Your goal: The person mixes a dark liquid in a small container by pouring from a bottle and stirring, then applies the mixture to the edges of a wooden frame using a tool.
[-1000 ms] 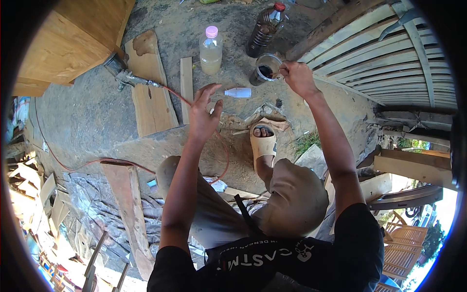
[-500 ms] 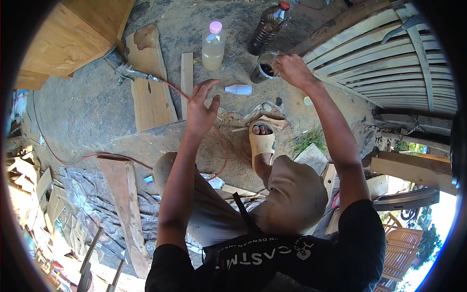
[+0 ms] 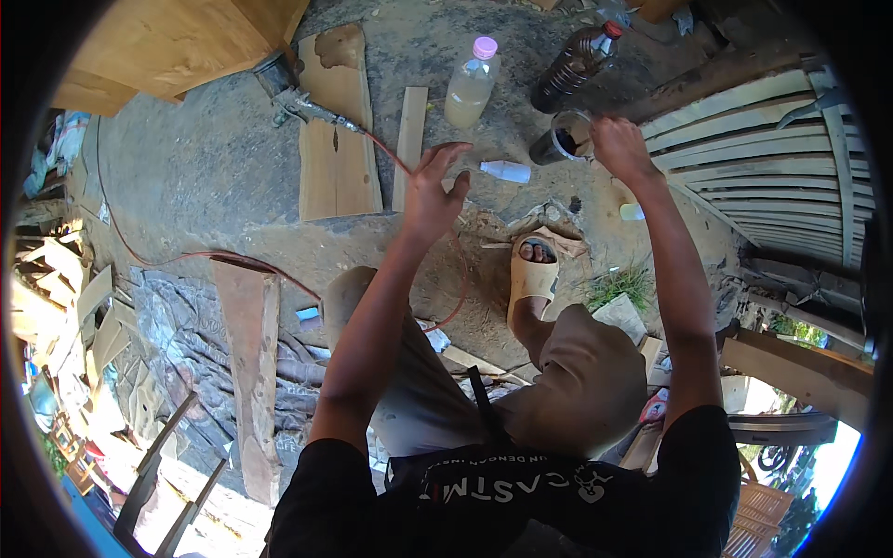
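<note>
The left hand (image 3: 435, 193) is hovering half-open, empty. To its right, a clear plastic cup (image 3: 545, 149) is holding dark liquid (image 3: 565, 141); the right hand (image 3: 618, 147) is pinching something indistinct at the cup's rim, seemingly stirring, the next stroke needing steadiness.

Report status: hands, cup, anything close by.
Left hand open, empty. Right hand at rim of cup, grip unclear. Dark liquid inside. White bottle lying between left hand and cup.

Passable gap between left hand (image 3: 433, 197) and cup (image 3: 546, 149), small bottle (image 3: 507, 171) lying there, pink-capped bottle (image 3: 471, 91) and red-capped bottle (image 3: 575, 67) behind, slatted panel (image 3: 735, 105) rightward
</note>
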Tool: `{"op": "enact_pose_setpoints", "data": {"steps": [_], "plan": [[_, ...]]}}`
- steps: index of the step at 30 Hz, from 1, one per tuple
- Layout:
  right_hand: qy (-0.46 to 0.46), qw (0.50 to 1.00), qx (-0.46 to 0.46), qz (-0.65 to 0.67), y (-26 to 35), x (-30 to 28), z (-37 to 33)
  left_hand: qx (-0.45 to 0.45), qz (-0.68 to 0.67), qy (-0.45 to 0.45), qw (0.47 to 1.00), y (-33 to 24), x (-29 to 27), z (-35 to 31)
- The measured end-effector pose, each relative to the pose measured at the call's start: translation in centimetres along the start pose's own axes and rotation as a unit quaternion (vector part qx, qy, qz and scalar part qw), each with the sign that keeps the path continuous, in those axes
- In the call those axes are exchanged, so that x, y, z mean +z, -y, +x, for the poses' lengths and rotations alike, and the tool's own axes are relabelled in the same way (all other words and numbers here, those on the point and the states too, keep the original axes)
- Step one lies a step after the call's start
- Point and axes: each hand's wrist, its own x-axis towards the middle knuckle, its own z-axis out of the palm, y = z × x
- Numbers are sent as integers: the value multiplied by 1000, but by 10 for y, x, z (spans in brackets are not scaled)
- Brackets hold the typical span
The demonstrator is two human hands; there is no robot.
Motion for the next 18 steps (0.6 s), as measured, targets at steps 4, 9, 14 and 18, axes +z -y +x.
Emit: {"op": "enact_pose_setpoints", "data": {"steps": [4, 9, 14, 18], "plan": [[-25, 991, -54, 121, 9, -7, 8, -16, 2, -10, 1000, 4, -5, -1], [-20, 997, -17, 76, 1, -12, 2, -24, 4, -10, 1000, 5, -3, 1], [-12, 999, -32, 26, 2, -14, 1, -29, 8, -10, 999, 8, -6, 0], [-17, 998, -25, 53, 8, -13, -2, -26, 0, -11, 1000, 9, -6, 0]]}}
